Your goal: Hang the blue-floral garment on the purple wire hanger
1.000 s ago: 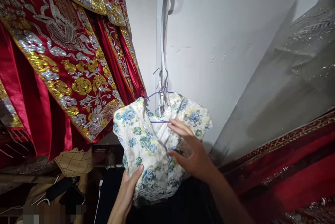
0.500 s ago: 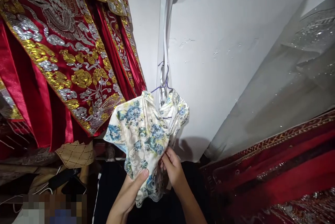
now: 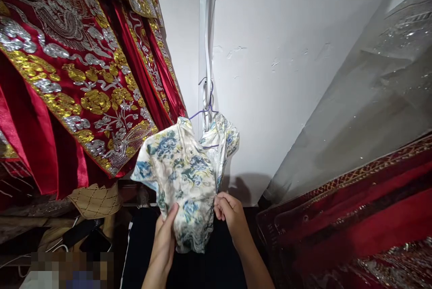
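Observation:
A cream garment with a blue floral print (image 3: 182, 172) hangs on a thin purple wire hanger (image 3: 205, 109), which is hooked on a white strap (image 3: 206, 46) running down the wall corner. My left hand (image 3: 165, 239) grips the garment's lower front from below, thumb on the fabric. My right hand (image 3: 229, 212) pinches the garment's right lower edge with curled fingers. The cloth is bunched together between both hands.
Red robes with gold and silver embroidery (image 3: 77, 77) hang close at the left. A grey glittery fabric (image 3: 371, 100) and a red trimmed cloth (image 3: 354, 217) hang at the right. A white wall (image 3: 270, 55) is behind. Dark clutter and cables (image 3: 77, 235) lie low at the left.
My right hand went from flat and open against the garment to pinching its right edge. The garment turned and gathered narrower; my left hand stayed holding its lower part.

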Motion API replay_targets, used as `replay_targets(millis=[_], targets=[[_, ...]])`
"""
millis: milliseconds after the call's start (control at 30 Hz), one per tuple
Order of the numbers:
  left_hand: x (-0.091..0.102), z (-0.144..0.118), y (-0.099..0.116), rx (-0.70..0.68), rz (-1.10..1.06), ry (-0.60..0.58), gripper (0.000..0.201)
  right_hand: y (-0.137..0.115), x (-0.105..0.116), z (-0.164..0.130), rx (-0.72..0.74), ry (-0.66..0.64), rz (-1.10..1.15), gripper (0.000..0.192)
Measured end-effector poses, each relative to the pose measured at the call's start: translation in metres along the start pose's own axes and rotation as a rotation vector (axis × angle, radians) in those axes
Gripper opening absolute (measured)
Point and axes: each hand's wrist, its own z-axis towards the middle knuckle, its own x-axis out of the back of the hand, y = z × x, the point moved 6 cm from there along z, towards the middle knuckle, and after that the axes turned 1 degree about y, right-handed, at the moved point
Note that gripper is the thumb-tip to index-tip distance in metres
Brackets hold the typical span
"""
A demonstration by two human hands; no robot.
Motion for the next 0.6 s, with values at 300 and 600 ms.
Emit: replay_targets(millis=[300,600], targets=[[-0.035,-0.01,0.009,-0.525,0.54,-0.163,0.035,0.003,-0.038,-0.011,-0.085,-0.152,0.025,0.023],[-0.084,-0.025,-0.001,-0.641,0.692,-0.439,0.017,-0.04,-0.013,0.011,-0.13,-0.046,0.082,0.023]])
